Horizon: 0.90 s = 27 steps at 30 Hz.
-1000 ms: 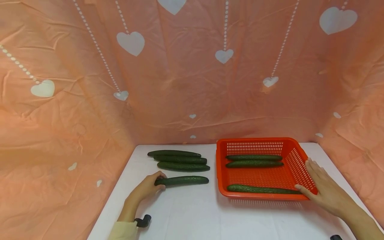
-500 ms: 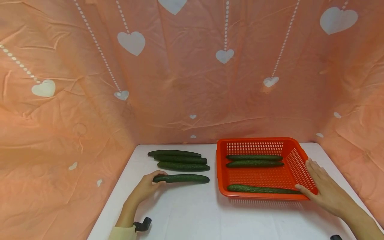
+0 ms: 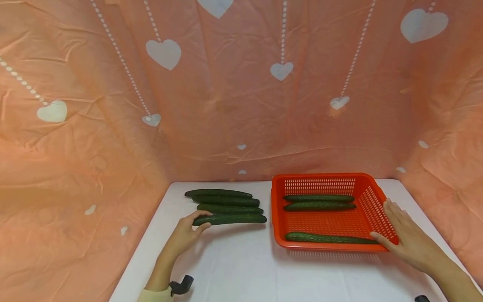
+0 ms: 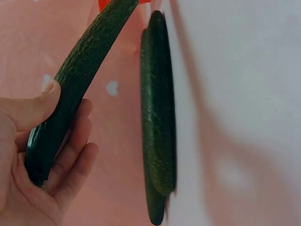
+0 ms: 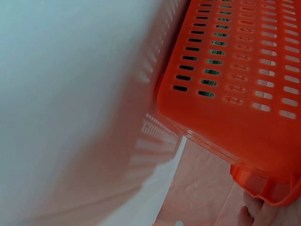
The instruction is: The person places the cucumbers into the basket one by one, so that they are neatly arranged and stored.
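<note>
My left hand (image 3: 185, 235) holds a dark green cucumber (image 3: 234, 219) by its left end, thumb on one side and fingers on the other. A shadow shows beneath the cucumber, and it lies in front of three more cucumbers (image 3: 222, 201) on the table. In the left wrist view the held cucumber (image 4: 77, 75) slants up from the palm. My right hand (image 3: 409, 241) rests on the right side of a red plastic basket (image 3: 276, 209) with its fingers straight and thumb over the front right corner. In the right wrist view only a few fingers show by the basket's handle (image 5: 277, 193).
Inside the basket, two cucumbers (image 3: 320, 202) lie side by side at the back and another cucumber (image 3: 328, 238) lies along the front wall. A white table (image 3: 241, 272) carries everything. An orange cloth with white hearts (image 3: 226, 105) hangs behind and at both sides.
My left hand has raised the cucumber and carried it away from me, towards the three others on the table. The right hand and the basket have stayed in place.
</note>
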Tool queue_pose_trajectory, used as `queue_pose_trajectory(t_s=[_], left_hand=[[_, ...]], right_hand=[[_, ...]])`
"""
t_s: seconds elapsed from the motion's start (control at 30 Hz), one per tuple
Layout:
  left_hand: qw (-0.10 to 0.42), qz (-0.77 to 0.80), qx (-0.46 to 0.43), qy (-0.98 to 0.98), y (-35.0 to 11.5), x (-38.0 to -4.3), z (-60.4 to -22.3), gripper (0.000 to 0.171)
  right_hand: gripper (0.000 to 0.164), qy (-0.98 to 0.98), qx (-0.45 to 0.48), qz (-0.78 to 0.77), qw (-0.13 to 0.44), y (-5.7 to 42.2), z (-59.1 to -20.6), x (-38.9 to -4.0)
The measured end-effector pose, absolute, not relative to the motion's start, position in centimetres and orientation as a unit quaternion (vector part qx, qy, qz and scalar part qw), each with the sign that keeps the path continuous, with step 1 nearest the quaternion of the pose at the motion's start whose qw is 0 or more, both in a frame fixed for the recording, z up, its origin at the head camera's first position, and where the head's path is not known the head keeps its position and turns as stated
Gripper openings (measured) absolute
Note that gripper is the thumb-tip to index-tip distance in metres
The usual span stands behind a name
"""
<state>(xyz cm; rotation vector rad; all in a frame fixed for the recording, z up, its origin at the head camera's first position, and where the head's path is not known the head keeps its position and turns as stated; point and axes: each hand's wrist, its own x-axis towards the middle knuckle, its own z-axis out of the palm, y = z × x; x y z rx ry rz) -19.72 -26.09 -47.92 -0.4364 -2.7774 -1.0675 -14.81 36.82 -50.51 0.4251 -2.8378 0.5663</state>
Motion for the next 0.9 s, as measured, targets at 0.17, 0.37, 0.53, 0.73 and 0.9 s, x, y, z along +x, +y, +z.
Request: queue_pose_trajectory(t_s=[0.17, 0.37, 0.53, 0.73, 0.9], left_hand=[[0.114, -0.368, -0.157, -0.909, -25.5, -19.4, -47.1, 0.032], [0.154, -0.388, -0.161, -0.894, -24.5, -19.4, -46.1, 0.032], [0.168, -0.398, -0.169, -0.886, -23.4, -19.3, -45.4, 0.032], [0.159, -0.415, -0.176, -0.878, -21.2, -19.3, -44.8, 0.033], [0.149, -0.418, -0.19, -0.876, -19.1, -19.7, -45.0, 0.033]], right_hand=[[0.103, -0.964, 0.147, 0.194, 0.108, 36.8, -50.5, -14.8], [0.104, -0.965, 0.143, 0.195, 0.101, 36.8, -50.4, -14.9], [0.104, -0.964, 0.149, 0.192, 0.108, 36.9, -50.4, -14.9], [0.103, -0.963, 0.15, 0.194, 0.11, 36.9, -50.5, -14.8], [0.103, -0.963, 0.152, 0.192, 0.112, 37.0, -50.6, -14.9]])
